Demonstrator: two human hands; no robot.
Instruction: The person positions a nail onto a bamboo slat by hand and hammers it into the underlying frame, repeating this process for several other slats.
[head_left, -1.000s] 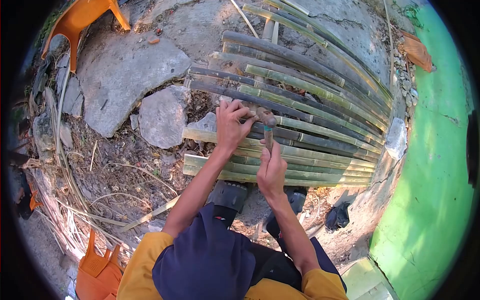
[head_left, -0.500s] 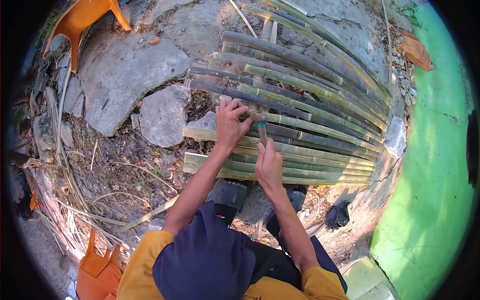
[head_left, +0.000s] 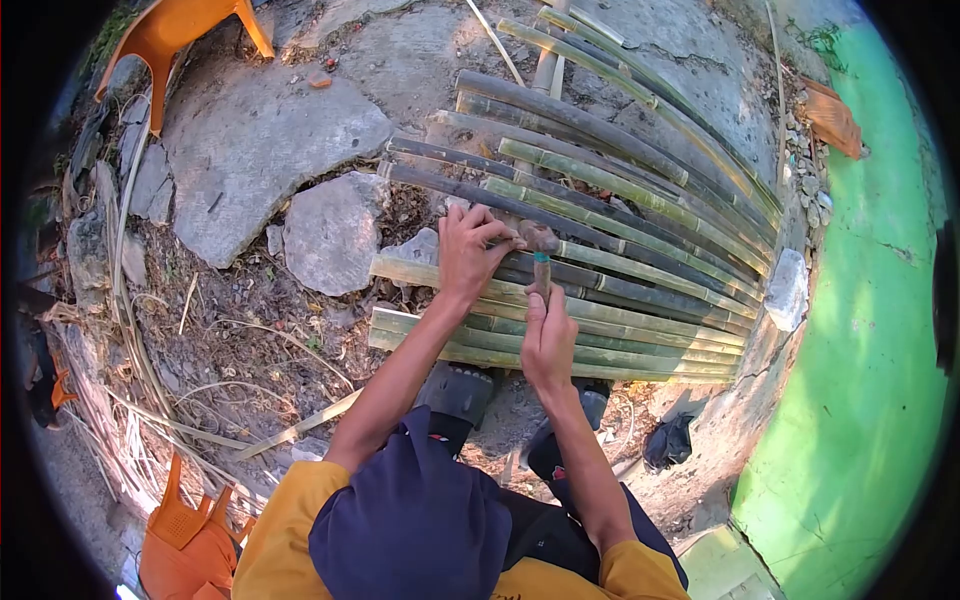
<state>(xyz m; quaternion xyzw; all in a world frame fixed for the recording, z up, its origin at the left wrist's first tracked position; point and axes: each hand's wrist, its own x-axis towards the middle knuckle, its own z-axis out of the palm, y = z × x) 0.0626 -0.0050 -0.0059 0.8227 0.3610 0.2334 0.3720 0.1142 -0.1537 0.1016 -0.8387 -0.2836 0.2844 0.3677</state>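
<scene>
Several split bamboo strips (head_left: 620,180) lie side by side over a crosswise bamboo pole (head_left: 546,66). My right hand (head_left: 549,345) is wrapped round the handle of a hammer (head_left: 541,241), whose head is over the strips just right of my left fingertips. My left hand (head_left: 472,250) rests at the left part of the strips, thumb and fingers pinched together; what they hold is too small to make out.
Broken concrete slabs (head_left: 270,150) lie at the left. An orange chair (head_left: 175,40) is at the top left, another orange chair (head_left: 190,545) at the bottom left. A whitish stone (head_left: 788,290) and a black bag (head_left: 669,442) are at the right, beside a green floor (head_left: 850,400).
The hammer and my right hand have shifted slightly right, so the hammer head is farther from my left fingertips. My left hand has moved a little and stays pinched.
</scene>
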